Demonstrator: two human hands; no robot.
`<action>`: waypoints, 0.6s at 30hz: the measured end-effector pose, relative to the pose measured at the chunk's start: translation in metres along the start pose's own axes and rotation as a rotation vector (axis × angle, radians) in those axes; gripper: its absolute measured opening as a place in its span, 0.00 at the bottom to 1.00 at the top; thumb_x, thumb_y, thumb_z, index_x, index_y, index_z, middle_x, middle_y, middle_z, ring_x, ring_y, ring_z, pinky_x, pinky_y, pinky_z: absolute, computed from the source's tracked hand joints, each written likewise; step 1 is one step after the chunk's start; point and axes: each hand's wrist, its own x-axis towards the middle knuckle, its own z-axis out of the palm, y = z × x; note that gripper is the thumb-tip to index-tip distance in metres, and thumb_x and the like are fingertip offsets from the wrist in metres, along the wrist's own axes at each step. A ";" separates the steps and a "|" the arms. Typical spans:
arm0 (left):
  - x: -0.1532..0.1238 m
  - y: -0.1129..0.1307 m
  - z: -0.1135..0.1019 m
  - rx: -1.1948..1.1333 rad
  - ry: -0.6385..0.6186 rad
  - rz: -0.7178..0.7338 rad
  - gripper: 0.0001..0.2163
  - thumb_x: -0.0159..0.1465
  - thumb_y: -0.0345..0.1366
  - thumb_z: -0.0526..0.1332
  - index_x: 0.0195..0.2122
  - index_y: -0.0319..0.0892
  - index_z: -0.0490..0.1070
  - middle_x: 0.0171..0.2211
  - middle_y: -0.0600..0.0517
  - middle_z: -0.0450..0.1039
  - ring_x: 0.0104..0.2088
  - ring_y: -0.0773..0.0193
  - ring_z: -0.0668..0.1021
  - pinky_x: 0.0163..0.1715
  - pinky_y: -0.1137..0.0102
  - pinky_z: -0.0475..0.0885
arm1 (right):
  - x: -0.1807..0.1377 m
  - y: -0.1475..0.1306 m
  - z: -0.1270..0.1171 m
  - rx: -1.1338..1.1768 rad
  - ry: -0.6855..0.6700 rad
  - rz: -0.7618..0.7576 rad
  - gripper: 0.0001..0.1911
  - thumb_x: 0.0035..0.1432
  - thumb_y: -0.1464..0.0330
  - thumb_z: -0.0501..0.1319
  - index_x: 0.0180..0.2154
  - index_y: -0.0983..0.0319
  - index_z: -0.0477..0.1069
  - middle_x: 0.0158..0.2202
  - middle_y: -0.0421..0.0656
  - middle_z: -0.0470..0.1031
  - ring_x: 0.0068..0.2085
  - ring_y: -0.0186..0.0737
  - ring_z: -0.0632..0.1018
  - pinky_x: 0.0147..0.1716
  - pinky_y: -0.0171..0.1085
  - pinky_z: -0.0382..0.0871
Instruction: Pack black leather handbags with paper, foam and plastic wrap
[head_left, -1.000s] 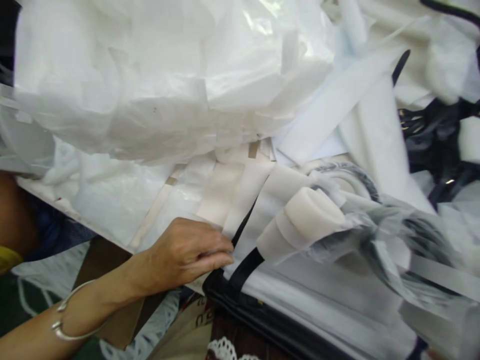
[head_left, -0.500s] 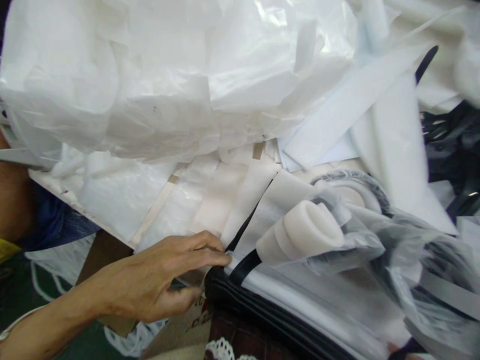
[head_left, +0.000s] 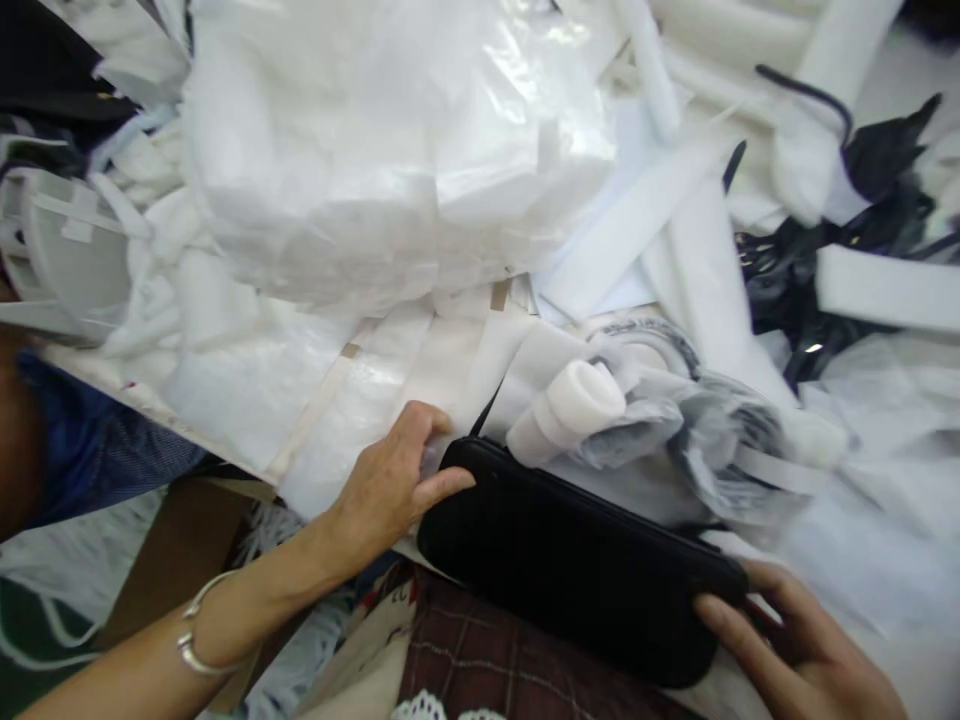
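A black bag point(head_left: 574, 560), long and round-cornered, lies tilted at the table's front edge with a smooth dark face toward me. My left hand point(head_left: 401, 475) grips its upper left corner, thumb on the face and fingers behind. At the right end my right hand point(head_left: 795, 640) pinches the bag between thumb and fingers, some of which are hidden. Just behind the bag's upper edge stands a roll of white foam point(head_left: 566, 410). Clear plastic wrap point(head_left: 637, 430) bunches beside that roll.
A big bundle in clear plastic point(head_left: 390, 150) fills the back of the table. White foam strips point(head_left: 705, 260) and black plastic point(head_left: 795, 280) lie to the right. A cardboard box point(head_left: 176, 560) stands below at left; another person's blue clothing point(head_left: 97, 430) is beside the table.
The black bag has turned so its broad dark face shows. My left hand has closed on its corner, and my right hand has come into fuller view, holding the other end.
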 end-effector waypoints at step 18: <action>-0.019 -0.034 -0.019 0.606 -0.052 0.984 0.24 0.69 0.23 0.48 0.66 0.42 0.55 0.66 0.47 0.58 0.67 0.58 0.60 0.67 0.55 0.53 | -0.008 0.024 0.032 -0.483 0.514 -0.962 0.24 0.62 0.80 0.54 0.57 0.58 0.65 0.54 0.51 0.70 0.53 0.47 0.74 0.52 0.47 0.71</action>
